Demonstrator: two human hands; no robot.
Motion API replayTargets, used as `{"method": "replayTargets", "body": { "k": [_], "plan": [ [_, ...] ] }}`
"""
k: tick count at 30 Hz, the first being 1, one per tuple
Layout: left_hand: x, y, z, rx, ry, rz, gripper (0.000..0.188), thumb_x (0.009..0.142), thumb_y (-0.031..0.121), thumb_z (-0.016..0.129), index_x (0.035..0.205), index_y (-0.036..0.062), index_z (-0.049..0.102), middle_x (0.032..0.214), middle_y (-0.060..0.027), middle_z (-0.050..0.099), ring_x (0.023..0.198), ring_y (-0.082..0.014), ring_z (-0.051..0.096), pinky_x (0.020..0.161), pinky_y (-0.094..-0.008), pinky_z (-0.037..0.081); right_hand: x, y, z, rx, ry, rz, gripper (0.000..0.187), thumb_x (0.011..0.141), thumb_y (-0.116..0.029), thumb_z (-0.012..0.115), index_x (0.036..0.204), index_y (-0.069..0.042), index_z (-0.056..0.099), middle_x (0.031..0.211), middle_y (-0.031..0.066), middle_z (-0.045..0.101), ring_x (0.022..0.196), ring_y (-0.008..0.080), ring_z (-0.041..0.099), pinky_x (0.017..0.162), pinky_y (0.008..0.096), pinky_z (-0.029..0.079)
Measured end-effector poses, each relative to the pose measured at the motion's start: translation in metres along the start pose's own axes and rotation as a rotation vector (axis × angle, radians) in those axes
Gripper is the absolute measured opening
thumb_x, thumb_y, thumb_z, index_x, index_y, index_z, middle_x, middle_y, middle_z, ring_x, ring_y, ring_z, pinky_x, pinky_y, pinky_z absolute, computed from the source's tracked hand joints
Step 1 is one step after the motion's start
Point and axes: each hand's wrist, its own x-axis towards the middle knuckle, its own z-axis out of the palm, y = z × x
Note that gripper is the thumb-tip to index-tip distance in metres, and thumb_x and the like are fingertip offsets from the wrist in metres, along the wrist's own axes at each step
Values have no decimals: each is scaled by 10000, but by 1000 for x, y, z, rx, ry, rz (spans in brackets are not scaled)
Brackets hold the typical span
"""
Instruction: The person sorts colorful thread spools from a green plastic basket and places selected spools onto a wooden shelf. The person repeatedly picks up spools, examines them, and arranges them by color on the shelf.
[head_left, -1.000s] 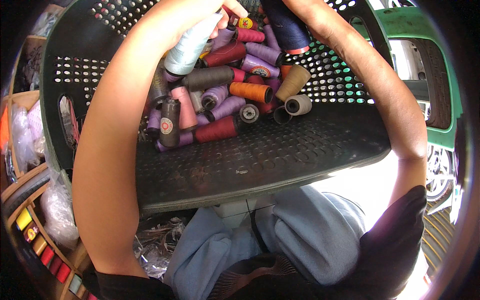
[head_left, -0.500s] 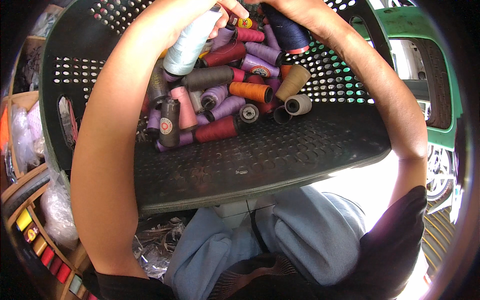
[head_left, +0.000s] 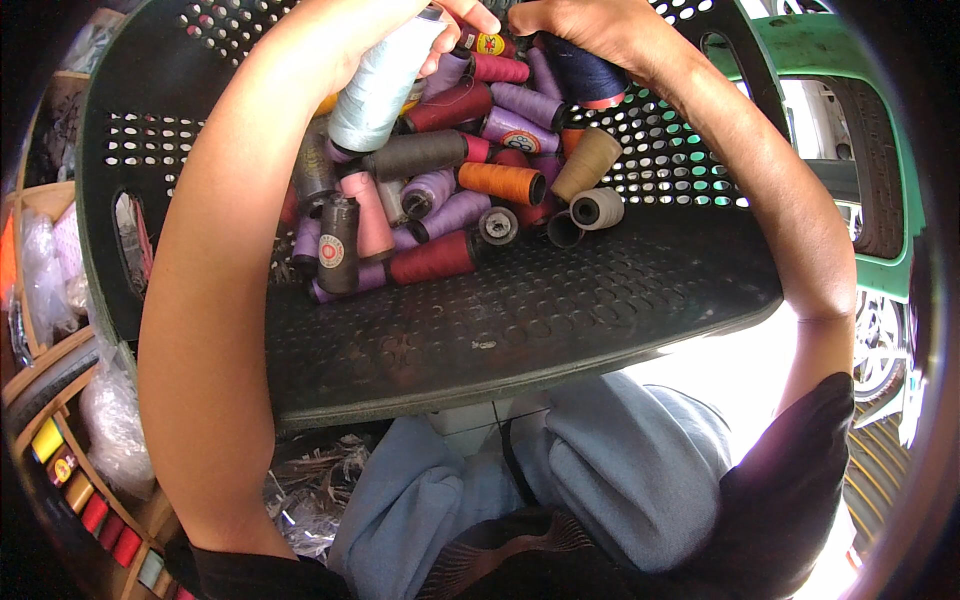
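Note:
My left hand (head_left: 385, 15), partly cut off by the top edge, is closed around a pale blue thread spool (head_left: 382, 90), held with its wide end down over the pile. Opposite it, my right hand (head_left: 580, 20) grips a navy thread spool (head_left: 588, 75) near its top. Below both hands lies a jumble of spools in a black perforated basket (head_left: 520, 320): an orange spool (head_left: 500, 182), a tan one (head_left: 586, 165), a pink one (head_left: 368, 212), dark red ones (head_left: 432, 259), purple ones and dark grey ones (head_left: 415, 156).
The basket's near rim crosses above my lap (head_left: 640, 460). To the left, a wooden rack (head_left: 60, 400) holds coloured spools and clear plastic bags (head_left: 118, 425). A green frame (head_left: 905, 150) stands at the right, with a wheel (head_left: 880, 345) below.
The navy spool has shifted slightly right and tilted, and more of my right hand's fingers now show. My left hand and the pale blue spool have barely moved.

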Motion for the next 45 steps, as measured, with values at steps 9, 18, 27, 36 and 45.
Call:
{"method": "replayTargets", "body": {
  "k": [9,18,27,36,45],
  "plan": [
    [4,-4,-3,129,-28,45,235,919,180,685,876,-47,728,621,-78,622,542,-161,587,516,-302,484,-3,-8,-2,-82,69,-48,395,724,-158,819,977,69,618,825,138,681,776,201,650,712,330,540],
    [4,-7,-8,211,-143,130,188,885,127,713,883,-59,741,639,-78,634,568,-140,586,528,-292,484,1,-8,-8,-128,128,-144,368,713,-167,825,925,58,627,798,114,656,768,187,628,722,340,532],
    [1,2,0,253,-142,66,165,876,90,729,922,-68,745,656,-76,633,585,-138,582,540,-285,480,0,-4,-16,-58,131,-194,372,723,-175,811,945,60,627,817,115,660,782,186,628,735,342,533],
    [3,-3,-5,224,-161,101,158,864,67,749,948,-66,753,690,-73,657,606,-126,593,555,-273,491,-1,-10,-13,-125,150,-140,379,726,-189,817,951,47,624,829,115,655,794,194,627,753,340,534],
    [3,0,-5,247,-130,129,130,864,51,760,948,-49,759,743,-69,697,623,-105,608,556,-244,492,4,-4,-15,-129,146,-143,381,729,-201,814,949,44,623,825,110,648,796,189,614,754,342,528]
  ]
}}
